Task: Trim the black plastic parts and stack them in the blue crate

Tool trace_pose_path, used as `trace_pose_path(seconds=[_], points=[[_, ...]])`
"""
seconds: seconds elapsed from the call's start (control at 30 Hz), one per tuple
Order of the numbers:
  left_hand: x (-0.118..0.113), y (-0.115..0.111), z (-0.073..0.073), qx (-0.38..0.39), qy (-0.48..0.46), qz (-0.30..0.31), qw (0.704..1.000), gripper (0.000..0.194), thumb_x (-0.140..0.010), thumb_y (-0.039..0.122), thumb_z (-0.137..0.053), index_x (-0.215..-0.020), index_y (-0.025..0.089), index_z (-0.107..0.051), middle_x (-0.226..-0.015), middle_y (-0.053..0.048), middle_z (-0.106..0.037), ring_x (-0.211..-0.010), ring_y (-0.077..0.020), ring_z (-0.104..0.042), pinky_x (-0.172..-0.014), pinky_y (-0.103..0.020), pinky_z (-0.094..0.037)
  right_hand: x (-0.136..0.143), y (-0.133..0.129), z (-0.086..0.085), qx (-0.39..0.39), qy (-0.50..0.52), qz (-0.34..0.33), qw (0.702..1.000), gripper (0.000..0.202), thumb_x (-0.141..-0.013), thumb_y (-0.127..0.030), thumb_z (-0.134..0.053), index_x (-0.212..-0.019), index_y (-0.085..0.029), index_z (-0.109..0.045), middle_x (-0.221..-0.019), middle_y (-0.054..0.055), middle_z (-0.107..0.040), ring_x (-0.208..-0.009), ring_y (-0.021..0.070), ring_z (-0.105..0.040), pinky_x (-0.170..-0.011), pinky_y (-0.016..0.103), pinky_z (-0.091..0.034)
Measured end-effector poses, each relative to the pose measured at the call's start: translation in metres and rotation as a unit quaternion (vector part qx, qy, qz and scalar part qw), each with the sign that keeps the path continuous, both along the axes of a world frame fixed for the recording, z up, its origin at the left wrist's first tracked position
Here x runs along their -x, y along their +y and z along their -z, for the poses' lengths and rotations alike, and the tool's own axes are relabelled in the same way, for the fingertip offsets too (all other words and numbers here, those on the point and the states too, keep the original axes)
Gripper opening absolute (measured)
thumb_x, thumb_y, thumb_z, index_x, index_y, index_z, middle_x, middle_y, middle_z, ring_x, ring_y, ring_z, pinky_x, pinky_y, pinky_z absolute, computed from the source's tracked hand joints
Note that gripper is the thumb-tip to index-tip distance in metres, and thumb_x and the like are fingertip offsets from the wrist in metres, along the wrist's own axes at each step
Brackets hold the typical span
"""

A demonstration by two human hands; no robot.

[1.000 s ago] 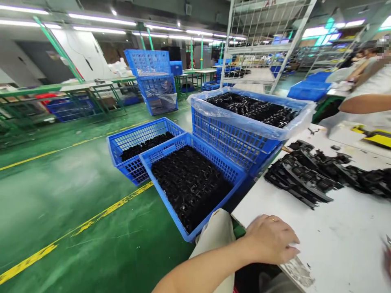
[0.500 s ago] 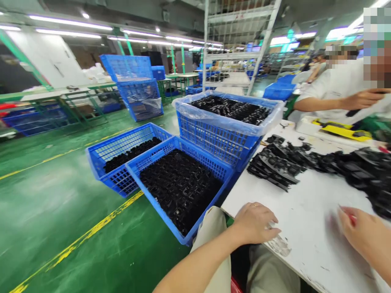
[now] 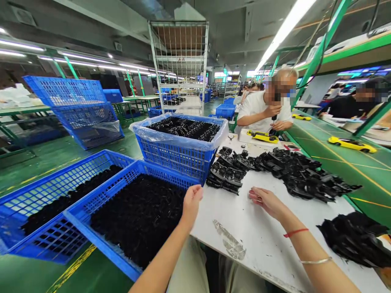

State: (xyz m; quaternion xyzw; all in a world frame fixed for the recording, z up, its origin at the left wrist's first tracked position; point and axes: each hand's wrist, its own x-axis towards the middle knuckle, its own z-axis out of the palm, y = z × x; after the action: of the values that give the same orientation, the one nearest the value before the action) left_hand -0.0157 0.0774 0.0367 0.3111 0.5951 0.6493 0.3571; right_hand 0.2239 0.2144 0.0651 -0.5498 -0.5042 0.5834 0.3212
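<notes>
My left hand (image 3: 192, 203) is raised at the table's left edge, beside the blue crate (image 3: 104, 244) of black plastic parts (image 3: 137, 215). Its fingers are loosely bent and partly hidden, with nothing visible in them. Over the white table (image 3: 226, 215), my right hand (image 3: 267, 201) has its fingers stretched out to the left and holds nothing. Just beyond both hands lies a cluster of curved black plastic parts (image 3: 226, 173); neither hand touches it. A larger heap of black parts (image 3: 302, 175) spreads behind and right of my right hand.
A plastic-lined blue crate (image 3: 177, 158) of black parts stands ahead, another blue crate (image 3: 45, 240) at left. More black parts (image 3: 354, 238) lie at right. A co-worker (image 3: 265, 106) handles a yellow toy car body (image 3: 262, 136). Yellow cars (image 3: 352, 144) sit on the green conveyor (image 3: 330, 130).
The view has swung to the right and up. My left hand has lifted off the table edge. My right hand has moved forward and left, towards the black parts.
</notes>
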Motion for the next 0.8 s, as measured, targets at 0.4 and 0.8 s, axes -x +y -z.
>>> trace_pose_path(seconds=[0.4, 0.8], points=[[0.051, 0.123, -0.049, 0.189, -0.045, 0.199, 0.96, 0.057, -0.073, 0.057, -0.07, -0.118, 0.024, -0.057, -0.131, -0.01, -0.061, -0.123, -0.0302, -0.053, -0.093, -0.039, -0.042, 0.025, 0.041, 0.004, 0.047, -0.015, -0.045, 0.998, 0.028, -0.075, -0.041, -0.076, -0.09, -0.018, -0.069, -0.104, 0.01, -0.068, -0.094, 0.0202, -0.065, -0.075, 0.027, -0.059], [0.057, 0.17, -0.036, 0.241, -0.135, 0.267, 0.923, 0.055, -0.067, 0.032, -0.076, -0.118, 0.021, -0.059, -0.116, -0.007, -0.067, -0.105, -0.0235, -0.063, -0.089, -0.034, -0.049, 0.057, 0.052, 0.004, 0.111, -0.12, 0.041, 0.986, 0.049, -0.064, -0.059, -0.072, -0.096, -0.023, -0.068, -0.114, 0.009, -0.072, -0.112, 0.0322, -0.064, -0.084, 0.036, -0.056]])
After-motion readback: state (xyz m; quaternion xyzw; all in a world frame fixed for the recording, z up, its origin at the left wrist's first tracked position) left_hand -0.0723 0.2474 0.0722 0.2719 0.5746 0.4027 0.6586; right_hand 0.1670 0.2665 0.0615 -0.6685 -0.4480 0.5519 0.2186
